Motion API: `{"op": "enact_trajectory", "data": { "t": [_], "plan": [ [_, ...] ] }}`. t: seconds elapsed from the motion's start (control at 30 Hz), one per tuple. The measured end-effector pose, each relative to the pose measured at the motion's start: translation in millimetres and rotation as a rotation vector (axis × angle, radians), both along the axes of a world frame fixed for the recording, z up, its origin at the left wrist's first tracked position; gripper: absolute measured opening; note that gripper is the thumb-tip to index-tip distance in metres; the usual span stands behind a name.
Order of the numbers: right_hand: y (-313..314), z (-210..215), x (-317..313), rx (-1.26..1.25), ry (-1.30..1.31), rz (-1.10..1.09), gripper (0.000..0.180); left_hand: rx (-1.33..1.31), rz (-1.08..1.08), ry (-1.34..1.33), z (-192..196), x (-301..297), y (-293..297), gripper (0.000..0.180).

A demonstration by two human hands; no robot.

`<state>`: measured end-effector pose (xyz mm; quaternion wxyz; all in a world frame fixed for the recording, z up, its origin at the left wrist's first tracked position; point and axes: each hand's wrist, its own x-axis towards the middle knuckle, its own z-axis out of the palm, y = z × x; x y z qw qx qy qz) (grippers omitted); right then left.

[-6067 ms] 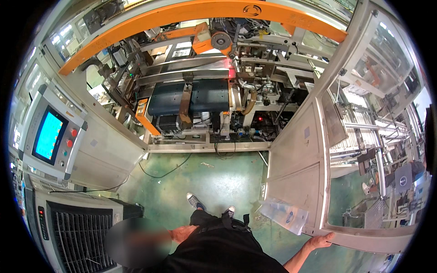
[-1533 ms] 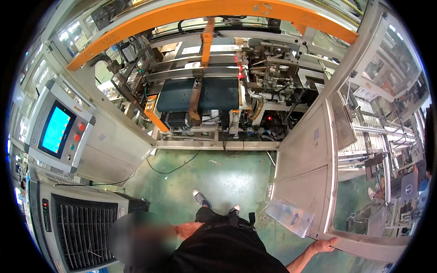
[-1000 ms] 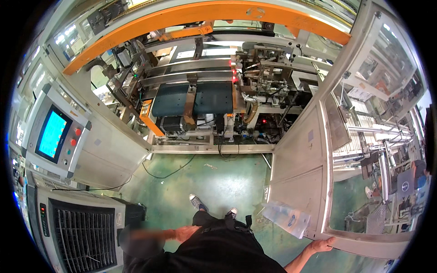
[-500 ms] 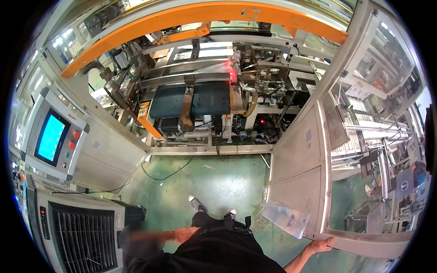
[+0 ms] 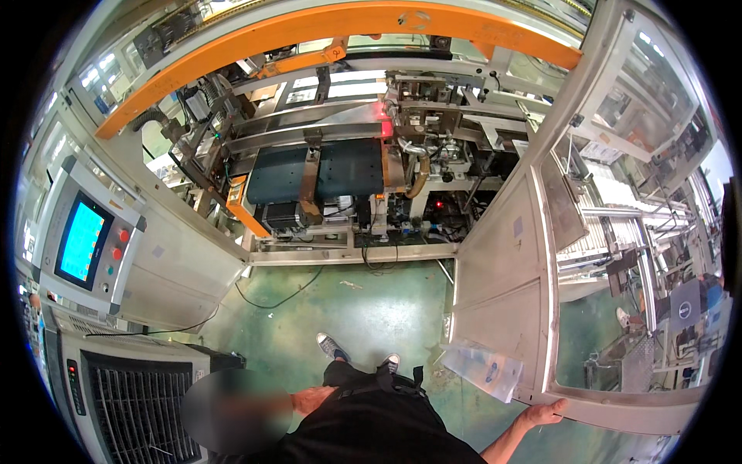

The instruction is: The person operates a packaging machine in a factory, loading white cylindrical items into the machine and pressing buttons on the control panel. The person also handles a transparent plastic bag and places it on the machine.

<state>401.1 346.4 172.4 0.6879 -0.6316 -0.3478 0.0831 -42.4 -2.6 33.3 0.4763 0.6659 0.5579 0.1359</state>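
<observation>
My right hand (image 5: 545, 412) grips the lower edge of an open grey metal machine door (image 5: 502, 294) at my right. A clear plastic sleeve (image 5: 483, 370) hangs on the door near that hand. My left forearm (image 5: 313, 398) reaches left across my body, and its hand lies under a blurred patch, so its state is hidden. I stand on a green floor (image 5: 371, 309) facing the open machine, with its dark belt (image 5: 317, 172) and a red light (image 5: 384, 128) inside.
An orange beam (image 5: 348, 23) arches over the machine. A control panel with a blue screen (image 5: 81, 241) stands at left, above a cabinet with a vent grille (image 5: 135, 402). A black cable (image 5: 270, 298) lies on the floor. Racks and equipment fill the right side.
The view has shifted slightly and parts inside the machine have moved. My right hand has stayed on the door edge.
</observation>
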Motion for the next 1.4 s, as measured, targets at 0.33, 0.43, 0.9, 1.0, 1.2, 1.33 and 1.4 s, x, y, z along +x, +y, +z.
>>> {"op": "enact_trajectory", "data": {
  "t": [0.33, 0.43, 0.9, 1.0, 1.2, 1.33, 1.4],
  "plan": [
    [0, -12, 0, 0.059, 0.052, 0.028, 0.062, -0.11, 0.133, -0.174, 24, 6, 17, 0.059],
    [4, -1, -9, 0.139, 0.018, 0.113, 0.063, 0.021, 0.235, -0.222, -28, 1, -20, 0.06],
    [-8, -9, -7, 0.048, -0.039, 0.055, 0.059, -0.226, 0.046, -0.183, 14, -15, -11, 0.06],
    [-9, -16, 0, 0.059, -0.026, 0.132, 0.056, -0.396, -0.252, -0.162, 39, -32, 10, 0.06],
    [-3, -5, -2, 0.105, 0.015, 0.118, 0.049, -0.171, -0.067, 0.605, -5, -51, 112, 0.062],
    [3, 8, -12, 0.063, -0.08, 0.182, 0.048, -0.015, 0.432, 0.237, -56, -26, 141, 0.06],
    [6, 5, -5, 0.097, -0.152, 0.174, 0.05, -0.126, 0.499, 0.048, -60, 3, 145, 0.06]
  ]
}}
